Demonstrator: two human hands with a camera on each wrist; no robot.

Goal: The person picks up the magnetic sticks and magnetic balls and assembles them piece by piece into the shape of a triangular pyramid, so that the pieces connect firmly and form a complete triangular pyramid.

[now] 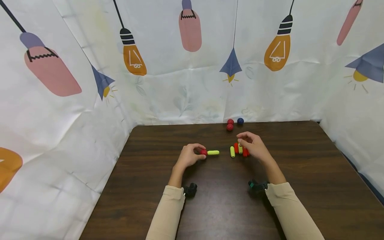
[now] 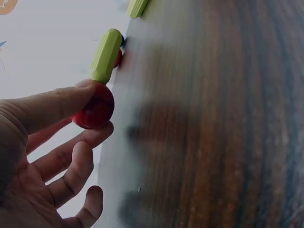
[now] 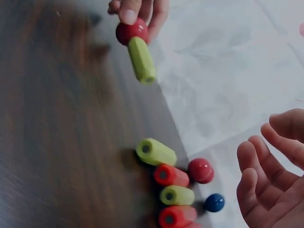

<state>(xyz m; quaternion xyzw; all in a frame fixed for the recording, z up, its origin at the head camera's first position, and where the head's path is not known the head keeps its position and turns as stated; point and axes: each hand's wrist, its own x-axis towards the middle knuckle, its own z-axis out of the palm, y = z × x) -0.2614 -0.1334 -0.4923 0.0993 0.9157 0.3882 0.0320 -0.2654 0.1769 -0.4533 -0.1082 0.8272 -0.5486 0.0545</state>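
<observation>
Currently, I watch the left hand [image 1: 189,155] pinch a red ball [image 1: 203,152] between thumb and fingers over the desk [image 1: 222,206], a yellow stick [image 1: 213,152] jutting from it toward the right. I see the right hand [image 1: 254,146] just by a row of yellow and red sticks [image 3: 180,194], its fingers loosely curved and holding nothing. Near the desk's far edge, I make out two more red balls [image 1: 230,127] and a blue ball [image 1: 240,121] beside them.

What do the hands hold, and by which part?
The left hand pinches a lime rod joined to a red ball, by the ball; the right hand holds nothing.
</observation>
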